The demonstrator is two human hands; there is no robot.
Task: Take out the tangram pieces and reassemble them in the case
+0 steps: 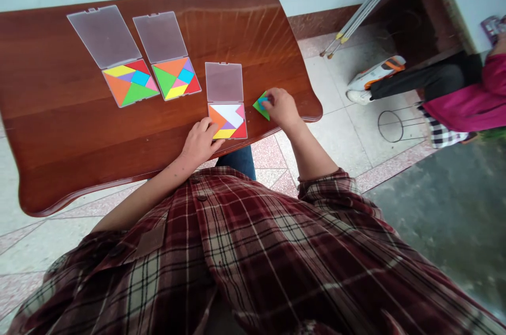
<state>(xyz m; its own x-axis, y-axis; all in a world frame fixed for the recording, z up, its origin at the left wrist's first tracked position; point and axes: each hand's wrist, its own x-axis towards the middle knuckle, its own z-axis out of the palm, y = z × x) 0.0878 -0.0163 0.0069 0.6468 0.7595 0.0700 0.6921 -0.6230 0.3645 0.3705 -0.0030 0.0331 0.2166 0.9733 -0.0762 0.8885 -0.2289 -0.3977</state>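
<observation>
My left hand (200, 141) is at the near left corner of an opened tangram case (244, 127), thumb and fingers holding its edge. Inside lie orange, purple, yellow, red and pink pieces around a bare white area (229, 112). My right hand (281, 107) is closed in a pinch on a blue tangram piece (263, 103), right of the case. Under the blue piece, a green triangle (261, 110) lies on the table; my fingertips partly hide both. The case's clear lid (224, 82) is folded back, away from me.
Two more opened tangram cases, one at the far left (130, 82) and one beside it (176, 78), are filled with coloured pieces. The brown wooden table (98, 140) has a curved near edge. Crutches (363, 11) lean at the right, near a seated person (454, 92) and a wire stand (391, 126).
</observation>
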